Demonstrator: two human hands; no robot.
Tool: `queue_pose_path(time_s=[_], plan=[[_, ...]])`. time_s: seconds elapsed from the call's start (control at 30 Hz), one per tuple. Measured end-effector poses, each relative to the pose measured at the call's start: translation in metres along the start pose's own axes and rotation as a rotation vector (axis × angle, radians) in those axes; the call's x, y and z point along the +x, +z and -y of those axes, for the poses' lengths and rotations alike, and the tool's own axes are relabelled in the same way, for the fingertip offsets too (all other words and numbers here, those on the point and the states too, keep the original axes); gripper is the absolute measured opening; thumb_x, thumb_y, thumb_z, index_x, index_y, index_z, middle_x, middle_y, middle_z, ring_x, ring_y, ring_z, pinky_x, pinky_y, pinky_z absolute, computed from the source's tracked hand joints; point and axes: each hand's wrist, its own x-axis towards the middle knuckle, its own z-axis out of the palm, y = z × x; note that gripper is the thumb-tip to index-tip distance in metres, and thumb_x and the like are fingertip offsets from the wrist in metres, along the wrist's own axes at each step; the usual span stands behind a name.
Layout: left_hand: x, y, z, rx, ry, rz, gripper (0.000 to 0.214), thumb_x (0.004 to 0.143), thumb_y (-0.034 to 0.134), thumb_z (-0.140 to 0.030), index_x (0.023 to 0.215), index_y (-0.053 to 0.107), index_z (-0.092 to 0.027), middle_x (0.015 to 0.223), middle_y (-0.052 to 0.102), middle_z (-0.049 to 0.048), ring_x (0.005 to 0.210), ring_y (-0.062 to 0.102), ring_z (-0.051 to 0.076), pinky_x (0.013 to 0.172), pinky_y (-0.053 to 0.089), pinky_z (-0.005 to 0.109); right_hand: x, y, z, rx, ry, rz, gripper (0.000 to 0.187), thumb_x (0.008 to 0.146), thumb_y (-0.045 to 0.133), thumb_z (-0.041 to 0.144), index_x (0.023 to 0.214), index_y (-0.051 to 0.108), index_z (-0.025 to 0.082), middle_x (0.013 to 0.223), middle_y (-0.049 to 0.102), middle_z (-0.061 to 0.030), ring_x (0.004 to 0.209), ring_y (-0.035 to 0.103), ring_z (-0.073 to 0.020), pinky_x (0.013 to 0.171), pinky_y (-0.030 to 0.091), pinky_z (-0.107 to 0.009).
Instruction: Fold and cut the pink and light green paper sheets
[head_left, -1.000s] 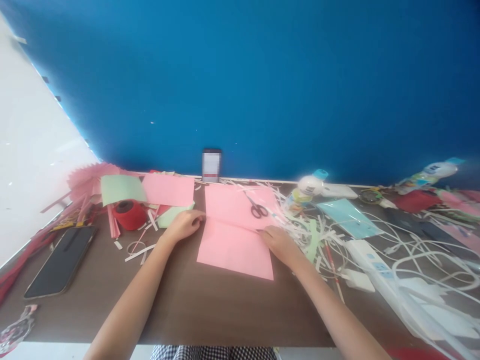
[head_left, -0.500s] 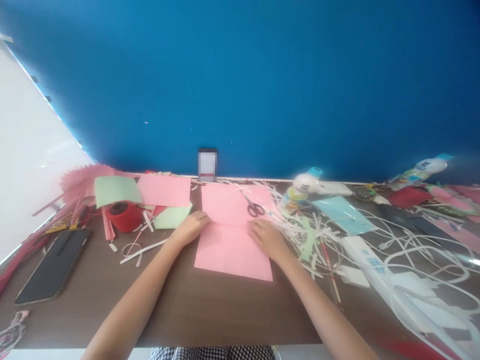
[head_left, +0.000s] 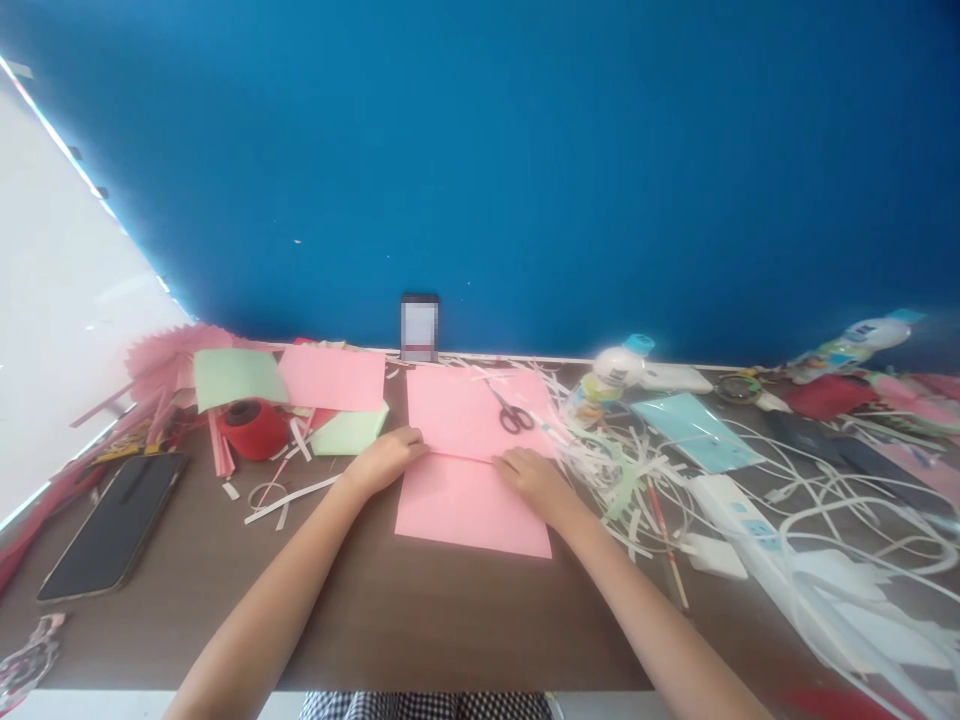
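A pink sheet of paper (head_left: 469,505) lies folded on the brown table (head_left: 420,620) in front of me, its far fold edge between my hands. My left hand (head_left: 386,458) rests on the sheet's far left corner with the fingers curled and pressed down on the fold. My right hand (head_left: 529,475) presses on the fold toward its right end, fingers together and flat on the paper. Another pink sheet (head_left: 465,410) lies just behind, with small black scissors (head_left: 511,415) on it.
A phone (head_left: 112,522) lies at the left, near a red tape roll (head_left: 253,428) and pink and green sheets (head_left: 240,375). A small device (head_left: 419,327) leans on the blue wall. To the right are paper strips (head_left: 607,460), glue bottles (head_left: 619,372), a power strip (head_left: 739,515) and white cables (head_left: 840,520).
My right hand slid left along the fold, from the sheet's right edge toward its middle. My left hand moved slightly right onto the corner. The view shifted a little.
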Motion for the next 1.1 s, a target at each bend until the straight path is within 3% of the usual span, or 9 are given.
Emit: queue_pose_path(time_s=[0.1, 0.23, 0.3, 0.43, 0.57, 0.7, 0.83, 0.97, 1.1], plan=[[0.0, -0.002, -0.003, -0.1, -0.078, 0.028, 0.024, 0.085, 0.032, -0.018, 0.086, 0.057, -0.017, 0.084, 0.052, 0.005, 0.077, 0.047, 0.016, 0.07, 0.037, 0.027, 0.002, 0.0, 0.002, -0.057, -0.054, 0.015, 0.026, 0.085, 0.033, 0.004, 0.082, 0.058, 0.013, 0.075, 0.054, -0.0078, 0.069, 0.047, -0.0178, 0.062, 0.037, -0.03], [-0.001, -0.002, -0.005, -0.267, -0.298, 0.046, 0.019, 0.082, 0.037, -0.022, 0.082, 0.056, -0.017, 0.077, 0.051, 0.0029, 0.067, 0.048, 0.015, 0.063, 0.038, 0.026, 0.004, -0.005, 0.003, 0.001, -0.048, 0.033, 0.023, 0.084, 0.036, 0.005, 0.079, 0.058, 0.012, 0.074, 0.054, -0.0083, 0.067, 0.047, -0.0178, 0.061, 0.038, -0.03], [-0.003, -0.001, -0.005, -0.288, -0.246, 0.024, 0.017, 0.079, 0.041, -0.02, 0.079, 0.059, -0.018, 0.08, 0.052, 0.0041, 0.071, 0.049, 0.016, 0.066, 0.039, 0.027, 0.005, -0.009, 0.002, 0.104, 0.0, 0.056, 0.022, 0.085, 0.038, 0.009, 0.081, 0.059, 0.013, 0.074, 0.054, -0.0079, 0.069, 0.048, -0.0182, 0.062, 0.039, -0.031], [-0.002, 0.006, -0.002, -0.322, -0.105, -0.096, 0.017, 0.074, 0.048, -0.018, 0.07, 0.065, -0.017, 0.085, 0.054, 0.0066, 0.081, 0.051, 0.018, 0.075, 0.04, 0.029, 0.007, -0.011, 0.0, 0.431, 0.248, 0.046, 0.022, 0.085, 0.041, 0.022, 0.079, 0.062, 0.019, 0.077, 0.056, -0.005, 0.075, 0.053, -0.0172, 0.068, 0.041, -0.029], [0.002, 0.021, 0.005, -0.497, -0.268, -0.237, 0.015, 0.074, 0.054, -0.024, 0.071, 0.066, -0.017, 0.085, 0.055, 0.0059, 0.072, 0.053, 0.014, 0.069, 0.045, 0.028, 0.013, -0.007, 0.001, 0.626, 0.569, 0.049, 0.013, 0.076, 0.053, 0.027, 0.068, 0.06, 0.019, 0.077, 0.059, -0.0033, 0.074, 0.056, -0.0171, 0.067, 0.042, -0.028], [0.002, 0.028, 0.011, -0.668, -0.411, -0.281, 0.017, 0.068, 0.062, -0.027, 0.079, 0.066, -0.014, 0.089, 0.056, 0.0076, 0.063, 0.054, 0.012, 0.063, 0.048, 0.027, 0.018, -0.013, 0.003, 0.722, 0.779, 0.177, 0.01, 0.067, 0.059, 0.028, 0.073, 0.059, 0.02, 0.074, 0.062, -0.0009, 0.069, 0.057, -0.0162, 0.062, 0.041, -0.026], [-0.002, 0.025, 0.012, -0.715, -0.36, -0.26, 0.018, 0.068, 0.062, -0.03, 0.079, 0.068, -0.017, 0.093, 0.058, 0.0084, 0.072, 0.057, 0.015, 0.07, 0.049, 0.029, 0.018, -0.024, 0.004, 0.724, 0.72, 0.217, 0.007, 0.065, 0.058, 0.025, 0.061, 0.057, 0.019, 0.073, 0.062, -0.0015, 0.07, 0.057, -0.0169, 0.062, 0.04, -0.026], [-0.003, 0.014, 0.006, -0.825, -0.328, -0.268, 0.022, 0.071, 0.061, -0.034, 0.082, 0.067, -0.017, 0.096, 0.06, 0.0091, 0.089, 0.057, 0.019, 0.078, 0.047, 0.029, 0.012, -0.025, 0.009, 0.77, 0.73, 0.132, 0.013, 0.069, 0.054, 0.031, 0.062, 0.053, 0.02, 0.069, 0.061, 0.0, 0.066, 0.056, -0.0162, 0.058, 0.04, -0.026], [-0.002, 0.01, 0.002, -1.023, -0.389, -0.267, 0.022, 0.07, 0.061, -0.036, 0.08, 0.063, -0.015, 0.089, 0.064, 0.0078, 0.085, 0.06, 0.019, 0.079, 0.047, 0.031, 0.006, -0.028, 0.014, 0.826, 0.763, 0.028, 0.012, 0.07, 0.052, 0.031, 0.065, 0.054, 0.021, 0.067, 0.061, 0.0012, 0.066, 0.056, -0.0159, 0.061, 0.042, -0.027]])
